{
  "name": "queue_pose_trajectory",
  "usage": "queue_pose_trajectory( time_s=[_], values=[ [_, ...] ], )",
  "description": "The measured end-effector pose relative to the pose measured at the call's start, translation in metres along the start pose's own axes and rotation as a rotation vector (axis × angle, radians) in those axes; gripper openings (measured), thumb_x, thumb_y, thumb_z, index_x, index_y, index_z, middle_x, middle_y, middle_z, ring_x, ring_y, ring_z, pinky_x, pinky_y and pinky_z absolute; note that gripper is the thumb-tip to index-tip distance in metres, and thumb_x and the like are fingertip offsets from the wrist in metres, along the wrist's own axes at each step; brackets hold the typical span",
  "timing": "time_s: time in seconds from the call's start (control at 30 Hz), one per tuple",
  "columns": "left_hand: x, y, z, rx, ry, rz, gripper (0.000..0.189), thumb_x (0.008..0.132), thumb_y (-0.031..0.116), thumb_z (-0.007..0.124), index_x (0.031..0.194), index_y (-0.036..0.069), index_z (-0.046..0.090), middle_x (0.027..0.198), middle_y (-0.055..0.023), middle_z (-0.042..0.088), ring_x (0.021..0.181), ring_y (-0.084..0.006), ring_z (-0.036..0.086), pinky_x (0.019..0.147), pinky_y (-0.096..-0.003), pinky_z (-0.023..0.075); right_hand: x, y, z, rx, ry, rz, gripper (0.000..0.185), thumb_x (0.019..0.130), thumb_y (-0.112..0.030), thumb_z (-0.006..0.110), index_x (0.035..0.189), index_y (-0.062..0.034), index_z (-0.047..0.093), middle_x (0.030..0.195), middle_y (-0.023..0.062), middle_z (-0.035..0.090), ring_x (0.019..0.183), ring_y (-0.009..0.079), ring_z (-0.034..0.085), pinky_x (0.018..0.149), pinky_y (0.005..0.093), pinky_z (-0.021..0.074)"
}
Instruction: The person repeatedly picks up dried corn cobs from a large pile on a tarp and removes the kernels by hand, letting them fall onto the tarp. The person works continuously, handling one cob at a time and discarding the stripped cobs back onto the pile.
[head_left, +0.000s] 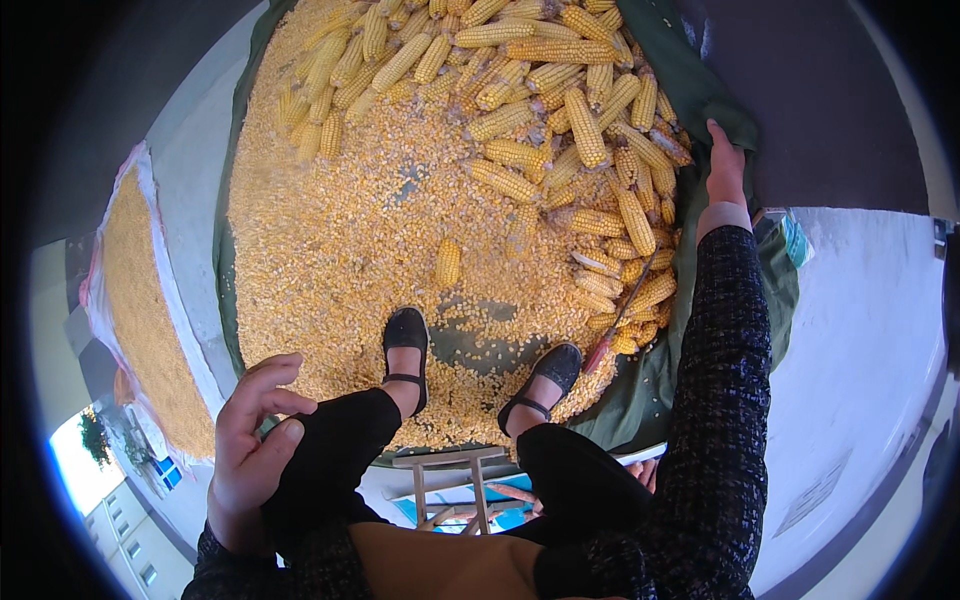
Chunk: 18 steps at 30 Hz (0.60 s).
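My left hand hovers above my left knee with its fingers apart and slightly curled, holding nothing. My right hand reaches out to the right and touches the raised edge of a dark green cloth sheet; its fingertips are partly hidden by a fold, so its grip cannot be made out. Ears of corn are heaped on the sheet at the top and right. Loose corn kernels cover its left and middle. A single ear lies among the kernels. A screwdriver-like tool with a red handle rests against the heap's lower right.
My black shoes stand on the sheet among kernels. A wooden stool or frame is between my legs. At the left lies a white-edged sheet spread with grain. A dark wall or panel borders the sheet at the upper right.
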<state>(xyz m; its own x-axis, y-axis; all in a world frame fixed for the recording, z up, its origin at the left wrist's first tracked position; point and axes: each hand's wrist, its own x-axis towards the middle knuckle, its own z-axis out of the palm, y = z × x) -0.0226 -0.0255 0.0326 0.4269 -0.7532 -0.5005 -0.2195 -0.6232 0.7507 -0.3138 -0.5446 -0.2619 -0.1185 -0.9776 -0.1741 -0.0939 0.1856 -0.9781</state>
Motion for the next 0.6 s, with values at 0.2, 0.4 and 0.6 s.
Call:
queue_pose_trajectory(
  time_s=[0.2,0.4,0.6],
  values=[
    [0.016,-0.002,-0.009,0.006,-0.009,-0.005,0.05,0.078,-0.002,0.056,0.128,-0.003,0.049,0.129,-0.0207,0.054,0.12,-0.0243,0.054,0.094,-0.0337,0.045,0.035,0.081,-0.024,-0.295,-0.189,0.233,0.076,0.083,-0.041,0.071,0.141,-0.0019,0.043,0.146,0.0067,0.042,0.131,0.024,0.04,0.102,0.0361,0.0353],
    [0.002,-0.003,-0.009,-0.014,0.013,-0.043,0.05,0.078,-0.003,0.057,0.127,-0.002,0.05,0.129,-0.0202,0.054,0.123,-0.0251,0.052,0.095,-0.0339,0.0446,-0.041,0.071,0.004,-0.01,-0.027,0.28,0.061,0.087,-0.036,0.067,0.133,0.0016,0.051,0.138,0.0066,0.051,0.118,0.0218,0.049,0.097,0.0337,0.0398],
    [0.002,0.002,-0.005,0.001,-0.004,0.016,0.047,0.077,-0.003,0.057,0.124,-0.002,0.053,0.127,-0.0189,0.056,0.123,-0.0259,0.051,0.095,-0.0351,0.0437,-0.043,0.084,0.004,-0.711,0.041,-0.542,0.032,0.087,-0.021,0.057,0.113,-0.0036,0.065,0.113,0.0169,0.065,0.106,0.0348,0.06,0.09,0.0415,0.0472]
  ],
)
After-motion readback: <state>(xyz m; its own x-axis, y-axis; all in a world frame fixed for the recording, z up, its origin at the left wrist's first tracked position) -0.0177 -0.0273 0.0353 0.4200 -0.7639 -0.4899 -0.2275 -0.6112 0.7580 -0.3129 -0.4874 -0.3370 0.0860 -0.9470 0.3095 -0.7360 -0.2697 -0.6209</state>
